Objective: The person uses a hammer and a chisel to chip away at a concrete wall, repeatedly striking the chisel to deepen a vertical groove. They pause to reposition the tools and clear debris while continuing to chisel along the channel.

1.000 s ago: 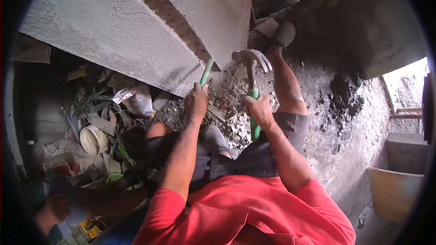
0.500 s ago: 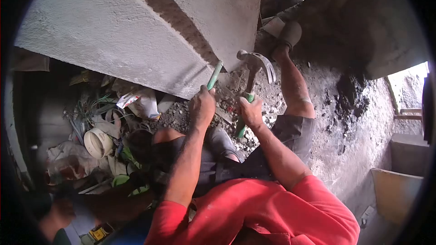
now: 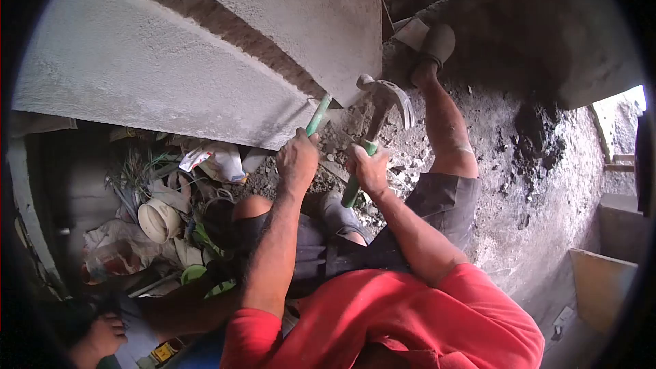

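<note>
Amid rubble, green-handled claw hammer [image 3: 386, 92].

You are looking at a hammer [image 3: 386, 92] whose metal head is shining smooth above its green grip. The pale wall [image 3: 171, 55] is showing a rough, matt face, and your red cloth shirt [image 3: 383, 307] is looking soft and matt.

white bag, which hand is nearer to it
Left: the left hand is just right of the white bag; the right hand is farther right, on the hammer.
</note>
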`<act>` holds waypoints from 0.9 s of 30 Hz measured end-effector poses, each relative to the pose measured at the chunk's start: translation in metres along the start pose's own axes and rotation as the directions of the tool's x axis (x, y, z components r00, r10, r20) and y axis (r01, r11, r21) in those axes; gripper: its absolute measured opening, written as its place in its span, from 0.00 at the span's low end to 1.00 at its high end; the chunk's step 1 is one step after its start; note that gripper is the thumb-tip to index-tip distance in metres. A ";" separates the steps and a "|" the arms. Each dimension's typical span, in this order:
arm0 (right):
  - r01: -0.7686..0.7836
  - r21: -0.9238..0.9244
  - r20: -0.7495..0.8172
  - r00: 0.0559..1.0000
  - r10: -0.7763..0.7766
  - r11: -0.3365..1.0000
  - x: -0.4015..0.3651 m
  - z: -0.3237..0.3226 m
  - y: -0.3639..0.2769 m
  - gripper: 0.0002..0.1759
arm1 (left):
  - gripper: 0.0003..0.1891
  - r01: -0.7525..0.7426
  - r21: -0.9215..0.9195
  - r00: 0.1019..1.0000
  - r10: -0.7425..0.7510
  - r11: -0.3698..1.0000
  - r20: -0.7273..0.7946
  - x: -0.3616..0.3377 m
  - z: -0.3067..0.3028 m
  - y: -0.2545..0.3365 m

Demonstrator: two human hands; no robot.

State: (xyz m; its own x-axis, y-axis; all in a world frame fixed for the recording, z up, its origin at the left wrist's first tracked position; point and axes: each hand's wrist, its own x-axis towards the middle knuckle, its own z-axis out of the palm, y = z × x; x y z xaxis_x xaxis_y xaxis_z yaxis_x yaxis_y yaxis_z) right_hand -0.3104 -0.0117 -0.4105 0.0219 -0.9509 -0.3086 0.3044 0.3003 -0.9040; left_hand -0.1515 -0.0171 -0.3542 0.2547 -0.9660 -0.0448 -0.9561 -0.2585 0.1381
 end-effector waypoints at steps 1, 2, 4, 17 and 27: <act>-0.037 0.079 0.007 0.999 0.037 0.996 -0.001 0.007 0.004 0.13 | 0.16 -0.012 0.022 1.000 0.012 1.000 0.010 0.002 0.002 -0.002; -0.110 0.080 0.017 0.994 0.109 0.991 -0.001 0.018 0.010 0.12 | 0.16 -0.022 0.043 1.000 0.021 0.999 0.021 0.004 0.005 -0.004; -0.303 -0.035 0.159 0.939 0.304 0.952 0.013 0.022 0.027 0.09 | 0.16 -0.015 0.038 1.000 0.015 0.999 0.009 0.007 0.005 -0.005; -0.316 -0.063 0.172 0.931 0.322 0.947 0.030 0.016 0.011 0.11 | 0.20 -0.005 -0.027 1.000 0.006 1.000 0.029 0.019 0.003 -0.020; -0.123 -0.501 0.069 0.981 0.181 0.856 0.032 0.019 0.044 0.16 | 0.23 0.036 -0.072 0.990 -0.026 0.997 0.137 0.019 -0.003 -0.030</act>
State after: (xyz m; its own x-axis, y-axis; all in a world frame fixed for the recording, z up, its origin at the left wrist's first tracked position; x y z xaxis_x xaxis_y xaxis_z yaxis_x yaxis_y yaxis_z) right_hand -0.2778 -0.0308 -0.4544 0.1418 -0.8838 -0.4458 -0.2194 0.4111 -0.8848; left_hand -0.1179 -0.0274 -0.3561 0.2575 -0.9487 -0.1837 -0.9333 -0.2934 0.2072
